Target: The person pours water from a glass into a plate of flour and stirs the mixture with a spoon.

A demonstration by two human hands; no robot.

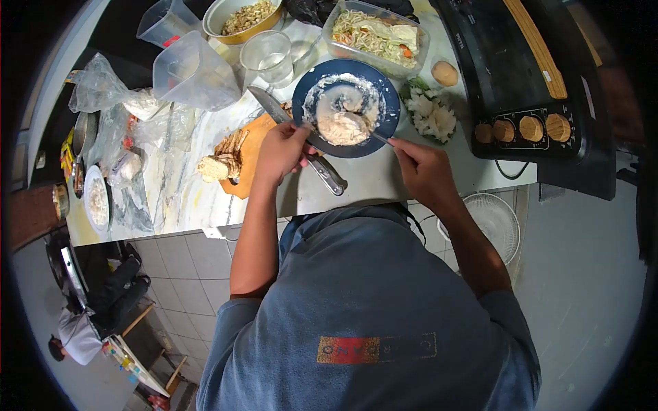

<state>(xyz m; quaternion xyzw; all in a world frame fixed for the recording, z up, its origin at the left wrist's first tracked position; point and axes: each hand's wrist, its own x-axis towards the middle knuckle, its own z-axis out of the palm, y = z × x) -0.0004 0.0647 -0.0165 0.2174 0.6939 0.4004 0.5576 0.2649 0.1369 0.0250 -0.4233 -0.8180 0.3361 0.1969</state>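
A dark blue plate (392, 113) with white batter and a coated lump (343, 128) on it sits at the counter's front. My left hand (282, 149) is closed at its left rim, and what its fingers pinch is hidden. My right hand (423, 168) is closed on the handle of a utensil (379, 137) whose other end reaches the batter. Beneath my left hand a large knife (327, 175) lies across the edge of an orange cutting board (257, 140). Browned sliced pieces (229, 151) rest on the board.
Behind the plate stand a clear cup (267, 58), a noodle container (373, 38) and a bowl (240, 20). Plastic tubs (195, 75) and bags are at left. A black stove (528, 75), white shredded food (430, 113) and an egg (445, 73) are at right. A person (79, 335) is far left.
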